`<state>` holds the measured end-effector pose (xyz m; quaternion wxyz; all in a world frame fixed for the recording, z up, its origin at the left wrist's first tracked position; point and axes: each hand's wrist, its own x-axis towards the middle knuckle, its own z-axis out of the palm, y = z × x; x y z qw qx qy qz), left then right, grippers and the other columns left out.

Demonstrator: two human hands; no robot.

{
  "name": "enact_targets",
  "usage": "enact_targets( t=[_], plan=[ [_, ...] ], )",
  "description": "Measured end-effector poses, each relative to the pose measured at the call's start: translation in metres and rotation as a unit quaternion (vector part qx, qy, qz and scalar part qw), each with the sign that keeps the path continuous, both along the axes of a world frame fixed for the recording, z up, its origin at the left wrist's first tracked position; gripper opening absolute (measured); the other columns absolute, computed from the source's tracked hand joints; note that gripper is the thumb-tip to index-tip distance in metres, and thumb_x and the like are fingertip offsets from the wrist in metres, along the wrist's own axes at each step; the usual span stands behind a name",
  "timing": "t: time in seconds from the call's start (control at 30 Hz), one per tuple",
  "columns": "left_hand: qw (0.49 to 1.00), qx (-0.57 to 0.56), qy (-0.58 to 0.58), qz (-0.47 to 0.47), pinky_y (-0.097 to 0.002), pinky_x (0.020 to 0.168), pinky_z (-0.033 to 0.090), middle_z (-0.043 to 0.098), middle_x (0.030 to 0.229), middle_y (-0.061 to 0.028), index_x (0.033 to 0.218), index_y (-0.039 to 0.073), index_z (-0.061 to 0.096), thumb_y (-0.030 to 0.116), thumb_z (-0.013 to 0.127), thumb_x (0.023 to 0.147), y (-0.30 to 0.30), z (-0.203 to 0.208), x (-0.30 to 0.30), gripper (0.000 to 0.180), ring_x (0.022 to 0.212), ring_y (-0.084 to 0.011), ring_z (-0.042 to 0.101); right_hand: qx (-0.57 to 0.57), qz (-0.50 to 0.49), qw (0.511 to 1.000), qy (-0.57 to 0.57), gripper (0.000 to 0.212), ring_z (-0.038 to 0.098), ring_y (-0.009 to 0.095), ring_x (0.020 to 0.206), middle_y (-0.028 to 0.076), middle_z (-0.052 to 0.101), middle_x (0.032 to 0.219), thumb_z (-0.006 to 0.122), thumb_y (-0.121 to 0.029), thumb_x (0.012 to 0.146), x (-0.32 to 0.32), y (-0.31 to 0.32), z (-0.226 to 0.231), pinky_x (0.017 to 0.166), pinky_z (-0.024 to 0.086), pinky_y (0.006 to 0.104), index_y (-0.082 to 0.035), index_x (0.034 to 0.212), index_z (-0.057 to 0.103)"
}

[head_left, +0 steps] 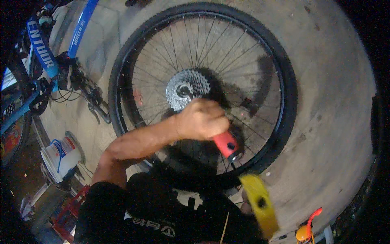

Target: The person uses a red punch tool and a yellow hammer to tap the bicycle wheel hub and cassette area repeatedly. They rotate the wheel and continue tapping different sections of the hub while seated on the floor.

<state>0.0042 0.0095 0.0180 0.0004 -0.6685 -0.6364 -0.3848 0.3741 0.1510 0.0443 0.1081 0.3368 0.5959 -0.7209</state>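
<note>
A bicycle wheel (289, 95) with a black tyre and thin spokes lies flat on the floor, its silver cassette (176, 97) facing up. Reaching in from the lower left, my left hand (204, 118) is closed around a red-handled tool (222, 140), right beside the cassette. The tool's working end is hidden by the hand. Low on the right, close to the camera, is a blurred yellow handle-like tool (259, 201) with a dark hole. My right hand (245, 205) shows only in part behind it and seems to grip it; its fingers are mostly hidden.
To the left stands a blue bicycle frame (42, 51) with its derailleur (97, 107) near the tyre. Below it is a white bucket (61, 156). A red metal rack (69, 217) sits at lower left. An orange object (302, 234) with a red coil lies at lower right.
</note>
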Motion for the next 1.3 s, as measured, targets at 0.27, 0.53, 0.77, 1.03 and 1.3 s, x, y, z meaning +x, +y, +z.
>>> enact_targets(
  t=[0.27, 0.53, 0.77, 1.03, 1.3],
  plan=[
    [0.999, 0.042, -0.021, 0.022, -0.0368, 0.044, 0.042, 0.041, 0.059, -0.0031, 0.068, 0.012, 0.046, 0.021, 0.071, 0.065, 0.004, 0.001, -0.004, 0.027, 0.051, -0.0235, 0.051, 0.055, 0.150, 0.986, -0.051, 0.039, 0.061, 0.020, 0.058, 0.007, 0.064, 0.074, 0.078, -0.032, 0.071, -0.005, 0.007, -0.010, 0.054, 0.048, 0.0314, -0.005, 0.093, 0.060],
    [0.997, 0.069, -0.026, 0.017, -0.0339, 0.042, 0.041, 0.042, 0.061, -0.0017, 0.071, 0.012, 0.050, 0.020, 0.069, 0.066, -0.004, -0.001, -0.001, 0.021, 0.051, -0.0207, 0.050, 0.224, 0.019, 0.956, 0.191, 0.040, 0.043, 0.012, 0.046, 0.005, 0.048, 0.063, 0.053, -0.047, 0.095, -0.043, -0.011, 0.022, 0.046, 0.034, 0.0245, -0.009, 0.099, 0.039],
    [0.997, 0.070, -0.014, 0.004, -0.0334, 0.041, 0.039, 0.042, 0.061, -0.0014, 0.072, 0.011, 0.051, 0.018, 0.069, 0.068, -0.006, 0.003, -0.002, 0.019, 0.051, -0.0198, 0.049, 0.154, -0.022, 0.979, 0.131, 0.046, 0.041, 0.012, 0.043, 0.006, 0.048, 0.066, 0.055, -0.054, 0.093, -0.036, -0.014, 0.028, 0.041, 0.032, 0.0241, -0.010, 0.104, 0.042],
    [0.997, 0.073, -0.017, 0.013, -0.0331, 0.041, 0.039, 0.041, 0.060, -0.0010, 0.072, 0.011, 0.051, 0.017, 0.069, 0.068, -0.005, 0.002, -0.002, 0.019, 0.050, -0.0194, 0.049, 0.111, -0.027, 0.991, 0.076, 0.043, 0.045, 0.013, 0.050, 0.006, 0.051, 0.071, 0.059, -0.049, 0.091, -0.025, -0.014, 0.025, 0.045, 0.036, 0.0258, -0.011, 0.104, 0.046],
    [0.998, 0.065, -0.001, 0.012, -0.0325, 0.041, 0.039, 0.041, 0.061, -0.0006, 0.072, 0.012, 0.049, 0.020, 0.067, 0.067, -0.002, 0.002, -0.001, 0.019, 0.051, -0.0189, 0.049, 0.102, 0.004, 0.992, 0.067, 0.038, 0.050, 0.015, 0.058, 0.007, 0.054, 0.076, 0.062, -0.043, 0.090, -0.025, -0.014, 0.028, 0.050, 0.040, 0.0277, -0.010, 0.105, 0.051]
  ],
)
